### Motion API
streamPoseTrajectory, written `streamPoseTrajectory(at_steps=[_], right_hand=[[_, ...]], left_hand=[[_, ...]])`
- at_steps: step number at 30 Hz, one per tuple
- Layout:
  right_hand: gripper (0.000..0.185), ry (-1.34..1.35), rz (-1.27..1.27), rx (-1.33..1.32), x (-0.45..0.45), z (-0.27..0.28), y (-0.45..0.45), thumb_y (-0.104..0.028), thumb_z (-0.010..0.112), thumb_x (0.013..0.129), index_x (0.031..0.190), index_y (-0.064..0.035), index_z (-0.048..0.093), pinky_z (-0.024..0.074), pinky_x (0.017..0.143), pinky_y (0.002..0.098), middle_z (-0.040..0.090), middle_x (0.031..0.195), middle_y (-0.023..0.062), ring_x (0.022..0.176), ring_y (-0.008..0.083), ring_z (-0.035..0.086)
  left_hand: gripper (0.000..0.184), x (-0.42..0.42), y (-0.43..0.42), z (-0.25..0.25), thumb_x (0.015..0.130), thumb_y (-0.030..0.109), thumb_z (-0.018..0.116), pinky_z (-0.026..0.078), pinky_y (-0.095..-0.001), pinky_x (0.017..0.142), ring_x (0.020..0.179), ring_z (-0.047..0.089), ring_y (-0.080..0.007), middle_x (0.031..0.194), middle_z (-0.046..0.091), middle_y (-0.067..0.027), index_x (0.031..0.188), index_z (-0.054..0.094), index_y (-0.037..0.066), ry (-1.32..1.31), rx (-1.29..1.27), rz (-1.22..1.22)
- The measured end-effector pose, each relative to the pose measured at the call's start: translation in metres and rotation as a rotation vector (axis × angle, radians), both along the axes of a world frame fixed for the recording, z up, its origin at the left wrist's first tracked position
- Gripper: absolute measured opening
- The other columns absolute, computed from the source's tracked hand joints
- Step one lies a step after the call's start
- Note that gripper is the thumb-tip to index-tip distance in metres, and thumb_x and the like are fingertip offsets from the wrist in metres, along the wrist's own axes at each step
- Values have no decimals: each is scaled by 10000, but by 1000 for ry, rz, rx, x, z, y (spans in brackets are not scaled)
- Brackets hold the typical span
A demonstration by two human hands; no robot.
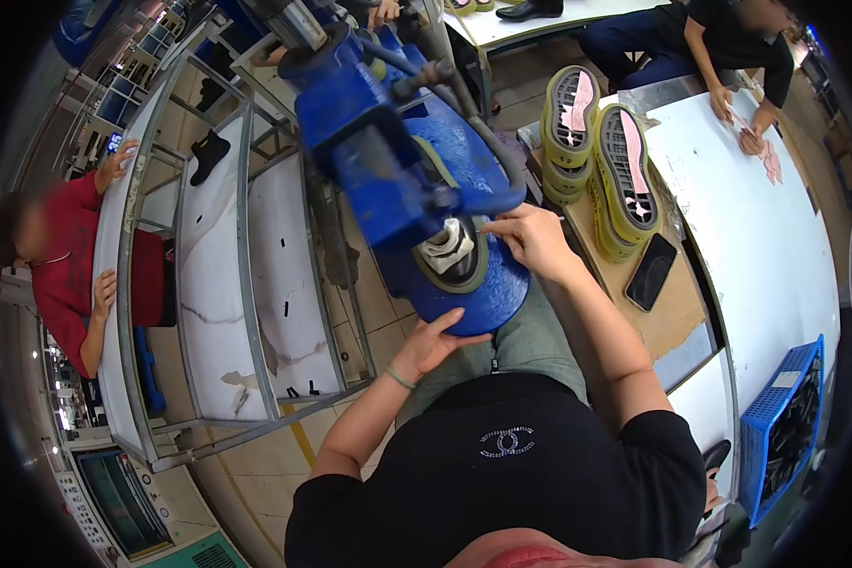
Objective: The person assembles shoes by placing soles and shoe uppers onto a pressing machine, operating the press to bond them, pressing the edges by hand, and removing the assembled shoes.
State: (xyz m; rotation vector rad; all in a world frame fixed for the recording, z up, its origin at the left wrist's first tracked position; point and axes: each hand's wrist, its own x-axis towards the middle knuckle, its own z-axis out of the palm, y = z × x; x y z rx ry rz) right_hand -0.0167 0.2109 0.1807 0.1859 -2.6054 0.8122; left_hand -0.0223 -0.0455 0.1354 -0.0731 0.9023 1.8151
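A blue machine (364, 142) stands in front of me, its upper part over a shoe sole (476, 270) with a green-grey rim. Crumpled whitish material (448, 248) sits on the dark middle of the sole. The sole rests on a blue rounded base (454, 308). My left hand (435, 343) lies against the base's near edge, thumb and fingers apart, holding nothing. My right hand (532, 239) is at the right side of the sole, index finger stretched toward its rim; the other fingers are bent and partly hidden.
Stacked yellow-green soles (625, 175) and a phone (651, 272) lie on a brown board at right. Beyond are a white table (776, 246) with a seated person and a blue basket (755, 428). A metal rack (248, 284) and a person in red stand at left.
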Motion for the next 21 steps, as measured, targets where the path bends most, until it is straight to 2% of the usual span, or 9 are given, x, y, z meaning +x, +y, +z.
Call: streamPoseTrajectory(at_steps=[3,5,8,10,12,16,18,20,21], right_hand=[[319,2,-34,12,20,4,0,-8,613,677,962,-105,718,483,632,389,595,820,64,753,267,589],[314,6,-80,40,29,7,2,-10,616,676,956,-105,721,482,628,382,592,815,59,743,262,585],[304,1,-153,98,38,11,6,-18,626,674,947,-108,726,482,614,364,587,805,42,719,248,577],[309,41,-219,113,39,6,10,-25,633,670,951,-112,726,482,606,358,584,797,33,716,245,574],[331,23,-239,143,37,5,8,-31,637,661,969,-114,723,481,617,357,582,804,36,728,240,572],[356,92,-353,211,30,4,-2,-16,624,652,983,-109,719,477,648,358,577,818,52,744,244,569],[340,32,-405,208,31,6,-4,-29,603,682,983,-133,721,468,664,359,558,814,35,768,230,557],[354,51,-392,181,31,5,-4,8,605,674,986,-117,716,478,663,361,558,816,42,760,237,563],[361,68,-387,161,31,6,-5,17,606,670,989,-114,716,479,660,360,556,811,47,757,237,566]], left_hand=[[424,21,42,-13,952,97,539,436,-597,995,1207,516,-306,1344,499,-83,1359,421,91,-82,34,96],[416,36,72,-20,965,137,538,445,-561,992,1204,513,-290,1320,508,-69,1364,421,130,54,44,245],[429,38,110,-46,982,209,527,450,-507,987,1224,488,-251,1352,473,-45,1383,396,132,131,136,161],[423,42,146,-47,996,280,500,446,-459,981,1222,490,-216,1347,476,-26,1383,401,140,82,65,219],[351,40,173,-48,999,259,499,511,-373,862,1028,595,-195,1256,550,-47,1304,487,86,-26,4,385],[386,31,174,-55,995,286,504,510,-351,866,1009,609,-187,1231,569,-68,1324,477,86,33,60,373],[402,11,130,-63,978,249,533,477,-369,943,1114,581,-196,1225,587,-83,1336,459,82,123,169,-440],[262,3,76,-4,938,170,581,537,-327,812,932,661,-203,1029,664,-112,1154,580,21,354,39,-516],[203,-12,50,13,925,145,589,548,-306,741,837,670,-192,956,671,-112,1069,611,2,457,-10,-410]])
